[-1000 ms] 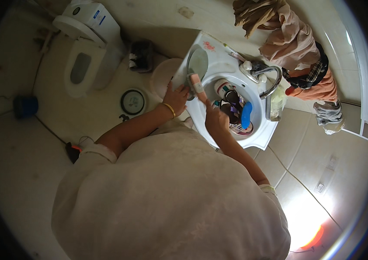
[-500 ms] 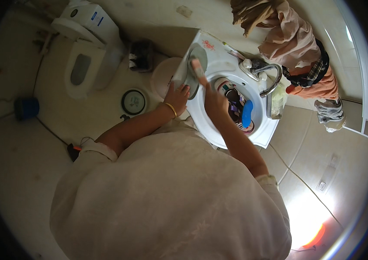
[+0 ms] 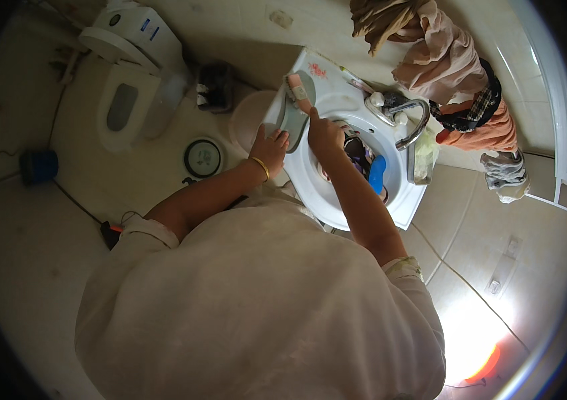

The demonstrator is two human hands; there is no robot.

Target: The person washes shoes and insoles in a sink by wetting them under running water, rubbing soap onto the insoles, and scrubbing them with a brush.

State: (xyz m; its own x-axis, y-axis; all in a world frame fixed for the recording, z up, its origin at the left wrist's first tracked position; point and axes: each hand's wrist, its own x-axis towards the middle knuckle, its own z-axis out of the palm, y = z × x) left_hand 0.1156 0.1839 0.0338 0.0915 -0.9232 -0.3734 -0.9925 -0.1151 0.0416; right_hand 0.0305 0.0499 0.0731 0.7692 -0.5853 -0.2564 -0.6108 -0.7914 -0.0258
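Note:
My left hand (image 3: 269, 148), a yellow bangle at its wrist, lies with fingers stretched out on the near part of a grey-green insole (image 3: 294, 123). The insole rests on the left ledge of the white washbasin (image 3: 305, 181). Closed around the handle of a pink scrub brush (image 3: 299, 95), my right hand (image 3: 327, 139) keeps the brush head on the insole's far end. Below that forearm, the basin bowl holds footwear (image 3: 358, 155) with dark and striped parts, partly hidden. A blue elongated thing (image 3: 377, 175) lies on top of it.
A curved metal faucet (image 3: 417, 127) stands at the basin's right back, beside a clear tray (image 3: 422, 160). Clothes (image 3: 453, 80) hang at the upper right. Left of the basin are a pink tub (image 3: 249, 119), a dark bin (image 3: 215, 87), a round scale (image 3: 202, 158) and a toilet (image 3: 130, 110).
The brush has slid toward the far left end of the insole, my right hand moving slightly left with it. My left hand stays on the insole.

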